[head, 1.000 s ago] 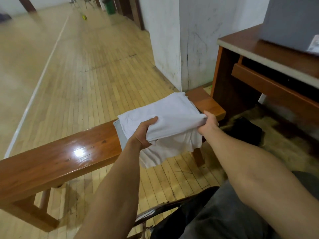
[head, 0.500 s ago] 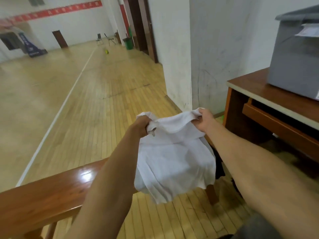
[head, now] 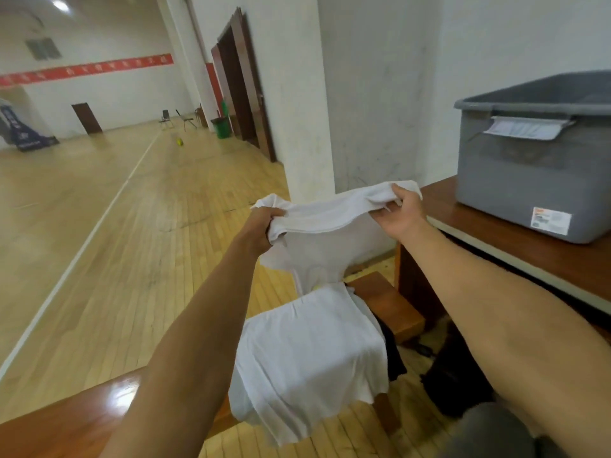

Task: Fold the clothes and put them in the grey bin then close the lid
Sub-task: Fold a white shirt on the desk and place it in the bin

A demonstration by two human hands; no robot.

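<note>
A wide hall with a pale plank floor [head: 132, 242] runs back to a white wall carrying a red banner [head: 86, 70], with a yellow ball [head: 179, 141] and a green pail [head: 221, 127] far off beside dark doorways. A white pillar [head: 297, 94] stands near the middle. Across the foreground lies a glossy brown bench [head: 66, 421], its far end showing past the cloth. To the right is a brown desk [head: 496, 226], and on it sits the grey bin [head: 529, 180], a white label [head: 550, 220] on its near wall. A black cloth [head: 393, 352] shows at the bench's right side. Both arms reach forward at chest height. The left hand [head: 261, 226] has its fingers curled tight round a bunched end of the white shirt [head: 310, 352]. The right hand [head: 401, 214] pinches the other end of the same top edge, fingers hooked over it and thumb beneath. The edge sags slightly between the two hands. The shirt hangs down from there, narrowing in the middle and then spreading wide in front of the bench; whether it touches the bench cannot be told. It is well apart from the grey bin, to the left of it and lower.
</note>
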